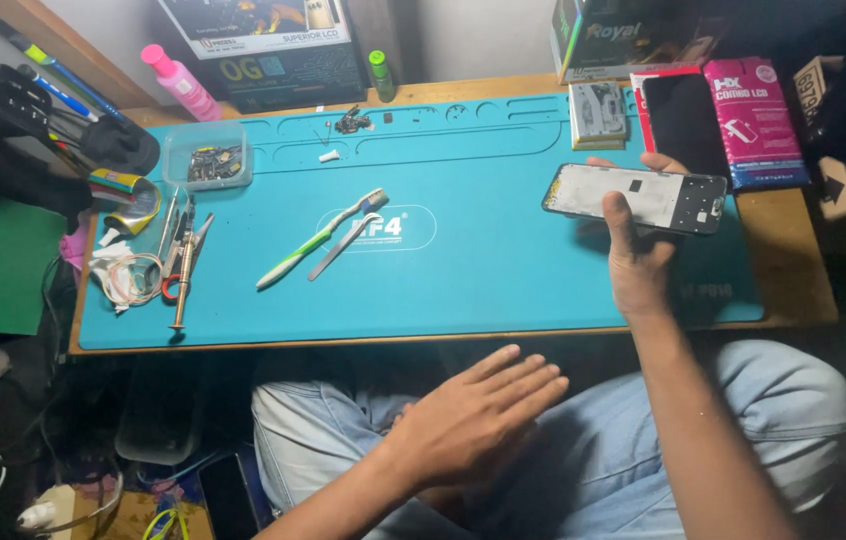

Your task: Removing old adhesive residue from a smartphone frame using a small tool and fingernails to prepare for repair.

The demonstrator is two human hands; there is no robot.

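Note:
My right hand (636, 262) holds a phone frame (636, 198) with a white inner plate and black edges, lifted just above the right part of the blue work mat (503, 270). The thumb lies across the frame's middle. My left hand (478, 418) hovers flat over my lap below the table's front edge, fingers straight and together, holding nothing. A green and white toothbrush (318, 240) and metal tweezers (345, 245) lie on the mat's middle left.
A clear plastic tub (206, 156) of small parts, a screwdriver (184, 275) and tangled wire (128, 278) sit at the mat's left. A pink bottle (181, 83), cardboard boxes (633, 35), a pink package (753, 120) and a black screen panel (685, 120) line the back and right.

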